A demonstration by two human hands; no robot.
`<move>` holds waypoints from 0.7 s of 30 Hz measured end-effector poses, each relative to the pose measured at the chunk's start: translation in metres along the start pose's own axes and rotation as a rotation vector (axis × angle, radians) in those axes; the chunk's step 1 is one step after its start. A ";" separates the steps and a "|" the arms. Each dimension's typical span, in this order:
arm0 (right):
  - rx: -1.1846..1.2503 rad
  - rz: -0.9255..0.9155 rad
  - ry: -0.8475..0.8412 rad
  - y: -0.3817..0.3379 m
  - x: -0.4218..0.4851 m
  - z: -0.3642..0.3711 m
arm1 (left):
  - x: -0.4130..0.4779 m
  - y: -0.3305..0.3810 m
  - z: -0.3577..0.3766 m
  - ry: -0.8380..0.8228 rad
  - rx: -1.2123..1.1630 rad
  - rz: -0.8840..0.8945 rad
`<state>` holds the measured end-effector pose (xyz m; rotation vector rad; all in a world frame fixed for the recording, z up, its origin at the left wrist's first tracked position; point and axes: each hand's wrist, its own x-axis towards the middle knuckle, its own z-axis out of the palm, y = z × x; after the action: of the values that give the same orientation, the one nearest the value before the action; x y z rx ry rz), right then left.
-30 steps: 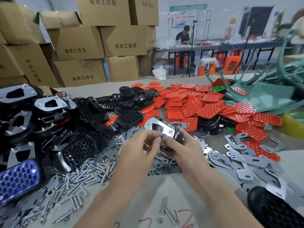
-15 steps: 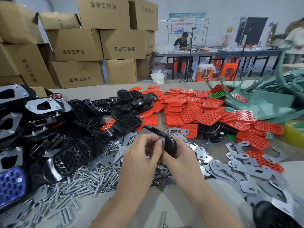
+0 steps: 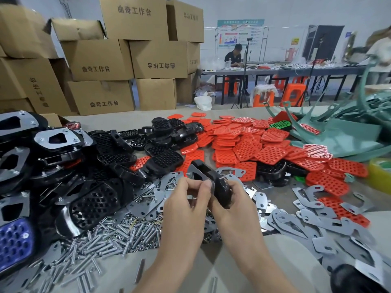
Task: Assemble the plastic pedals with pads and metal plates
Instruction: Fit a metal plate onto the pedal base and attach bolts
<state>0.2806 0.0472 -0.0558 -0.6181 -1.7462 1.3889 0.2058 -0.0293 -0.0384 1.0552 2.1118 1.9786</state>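
A black plastic pedal (image 3: pixel 213 179) with a metal plate on its left face stands on edge above the table, held between both hands. My right hand (image 3: pixel 231 205) grips its lower right side. Fingers of my left hand (image 3: pixel 186 200) pinch at the plate's near edge; what they hold there is hidden. Loose black pedals (image 3: pixel 163 161) lie behind, red perforated pads (image 3: pixel 247 149) spread to the right, and grey metal plates (image 3: pixel 317 220) lie at the right front. A heap of screws (image 3: pixel 118 235) lies under and left of my hands.
Finished pedals with plates (image 3: pixel 59 140) are stacked at the left, with a blue-padded one (image 3: pixel 14 244) at the left edge. Teal plastic frames (image 3: pixel 338 132) lie at the far right beside a yellow tape roll (image 3: pixel 380 174). Cardboard boxes (image 3: pixel 101 60) stand behind. A person sits at a far table (image 3: pixel 296 70).
The pedal has turned from plate-up to standing on edge, its plate now facing left. Both hands stayed on it; the view has drifted slightly.
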 end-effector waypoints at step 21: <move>-0.134 -0.037 0.027 -0.003 -0.003 0.000 | -0.001 -0.004 -0.002 -0.024 -0.035 0.006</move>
<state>0.2830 0.0440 -0.0534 -0.6696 -1.8308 1.2402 0.2039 -0.0315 -0.0420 1.0755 2.0569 1.9880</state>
